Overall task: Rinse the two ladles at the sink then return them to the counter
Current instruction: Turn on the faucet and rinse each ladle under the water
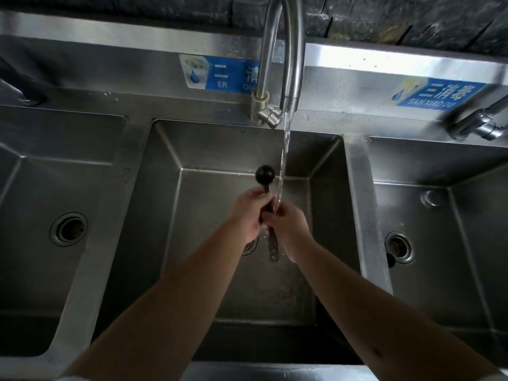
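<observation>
**Ladle held under the running tap, middle basin**

The fingers (261, 194) of the left hand (251, 213) are curled shut around the dark shaft of a ladle (265, 174), just below its round black bowl. The fingers of the right hand (288, 224) are closed on the same shaft a little lower, so the two hands touch each other around it. The ladle's bowl stands above the left hand, just left of the water stream (284, 155). Below the hands a narrow metal handle end (273, 250) hangs down, wet and speckled with drops; whether it belongs to the same ladle or to a second one cannot be told.

The stream falls from the spout of the curved steel faucet (283, 50) and lands on the hands where they meet. Both forearms reach in from the near edge, over the middle basin (192, 215). Part of that basin's drain (248, 247) shows just under the left hand.

Left of the faucet lies another basin (33, 174) with its own round drain (68, 229). Right of the faucet is a third basin (453, 215), also with a drain (400, 246). On the steel backsplash behind the faucet sits a blue label (220, 74), partly covered by the faucet's neck; a second blue label (437, 94) is farther to the faucet's right, above another tap fitting (478, 125).
</observation>
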Motion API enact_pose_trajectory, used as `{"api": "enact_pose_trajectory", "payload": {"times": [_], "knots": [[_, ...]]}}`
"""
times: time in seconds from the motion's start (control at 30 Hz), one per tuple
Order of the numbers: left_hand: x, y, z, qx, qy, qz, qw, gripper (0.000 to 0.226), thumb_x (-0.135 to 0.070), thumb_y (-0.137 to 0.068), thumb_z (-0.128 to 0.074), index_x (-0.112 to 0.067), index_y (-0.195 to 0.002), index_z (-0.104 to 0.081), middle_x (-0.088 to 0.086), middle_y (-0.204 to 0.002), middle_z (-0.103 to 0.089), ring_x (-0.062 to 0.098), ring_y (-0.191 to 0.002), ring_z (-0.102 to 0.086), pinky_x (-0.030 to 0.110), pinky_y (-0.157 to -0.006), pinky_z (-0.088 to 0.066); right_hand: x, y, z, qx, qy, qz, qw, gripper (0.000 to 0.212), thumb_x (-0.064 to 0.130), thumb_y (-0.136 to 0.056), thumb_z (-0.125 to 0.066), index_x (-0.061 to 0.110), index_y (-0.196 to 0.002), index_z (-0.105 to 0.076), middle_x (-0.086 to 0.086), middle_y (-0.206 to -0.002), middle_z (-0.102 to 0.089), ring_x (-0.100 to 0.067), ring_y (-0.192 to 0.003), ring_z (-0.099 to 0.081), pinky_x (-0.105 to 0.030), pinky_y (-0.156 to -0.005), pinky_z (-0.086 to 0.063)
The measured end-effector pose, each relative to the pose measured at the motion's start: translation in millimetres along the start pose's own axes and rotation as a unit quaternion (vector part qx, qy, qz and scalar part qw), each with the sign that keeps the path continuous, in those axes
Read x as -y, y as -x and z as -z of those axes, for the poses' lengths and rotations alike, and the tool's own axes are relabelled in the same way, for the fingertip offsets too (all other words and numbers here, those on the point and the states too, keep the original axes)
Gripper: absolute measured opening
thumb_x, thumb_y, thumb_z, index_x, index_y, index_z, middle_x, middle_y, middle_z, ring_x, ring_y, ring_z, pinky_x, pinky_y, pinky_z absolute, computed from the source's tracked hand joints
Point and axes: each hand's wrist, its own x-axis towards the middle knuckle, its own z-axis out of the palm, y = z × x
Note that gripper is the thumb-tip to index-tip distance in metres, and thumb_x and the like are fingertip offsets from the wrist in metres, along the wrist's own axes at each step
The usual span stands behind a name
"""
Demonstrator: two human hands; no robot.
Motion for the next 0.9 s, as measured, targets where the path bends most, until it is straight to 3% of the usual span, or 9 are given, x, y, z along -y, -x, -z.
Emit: {"api": "enact_pose_trajectory", "payload": {"times": [0.17,0.3,0.5,0.67,0.83,0.9], "knots": [[49.5,20.5,18.7,-0.015,-0.042,0.090,0.995,0.008,-0.019,-0.091,-0.060,-0.015,-0.094,-0.066,0.005,-0.062,-0.066,0.014,-0.037,-0.046,0.022,-0.031,-0.031,-44.7,35.6,-4.0,0.040,-0.126,-0.122,0.984,0.011,0.016,-0.093,-0.062,0.011,-0.097,-0.071,-0.010,-0.080,-0.075,-0.014,-0.061,-0.066,-0.028,-0.060,-0.054],[71.0,43.3,24.7,-0.026,-0.063,0.106,0.992,0.015,-0.016,-0.095,-0.054,-0.003,-0.094,-0.062,0.009,-0.068,-0.063,0.016,-0.042,-0.051,0.027,-0.039,-0.039,-67.8,58.7,3.7,0.051,-0.205,-0.200,0.957,0.013,0.013,-0.094,-0.060,0.005,-0.097,-0.070,-0.009,-0.068,-0.070,-0.014,-0.051,-0.060,-0.025,-0.047,-0.048],[91.7,69.2,24.4,-0.042,-0.066,0.136,0.988,0.011,-0.012,-0.096,-0.052,-0.004,-0.100,-0.058,0.010,-0.064,-0.056,0.017,-0.043,-0.047,0.027,-0.045,-0.035,-82.8,79.3,6.1,0.040,-0.217,-0.211,0.952,0.015,0.005,-0.093,-0.056,0.000,-0.088,-0.069,-0.011,-0.059,-0.066,-0.018,-0.047,-0.056,-0.026,-0.041,-0.043],[96.9,74.8,21.6,-0.017,-0.045,0.134,0.990,0.011,-0.006,-0.095,-0.050,-0.008,-0.089,-0.059,0.002,-0.049,-0.051,0.013,-0.039,-0.039,0.024,-0.040,-0.034,-79.0,82.8,6.4,0.005,-0.233,-0.220,0.947,0.030,0.002,-0.093,-0.046,0.002,-0.074,-0.069,-0.012,-0.055,-0.062,-0.018,-0.044,-0.052,-0.028,-0.043,-0.038],[94.1,76.7,18.2,-0.002,-0.025,0.135,0.991,0.019,-0.006,-0.092,-0.055,-0.015,-0.079,-0.066,-0.004,-0.048,-0.050,0.007,-0.039,-0.040,0.020,-0.043,-0.035,-73.1,83.2,6.5,-0.008,-0.278,-0.199,0.940,0.030,-0.002,-0.093,-0.052,0.004,-0.077,-0.077,-0.016,-0.070,-0.072,-0.022,-0.061,-0.067,-0.032,-0.056,-0.053],[93.9,76.1,17.1,-0.020,-0.022,0.139,0.990,0.020,-0.005,-0.091,-0.056,-0.017,-0.080,-0.068,-0.004,-0.052,-0.056,0.008,-0.045,-0.045,0.022,-0.050,-0.037,-72.9,83.4,7.9,-0.007,-0.268,-0.201,0.942,0.032,0.000,-0.092,-0.053,0.007,-0.077,-0.079,-0.015,-0.071,-0.073,-0.019,-0.056,-0.067,-0.027,-0.050,-0.051]]}}
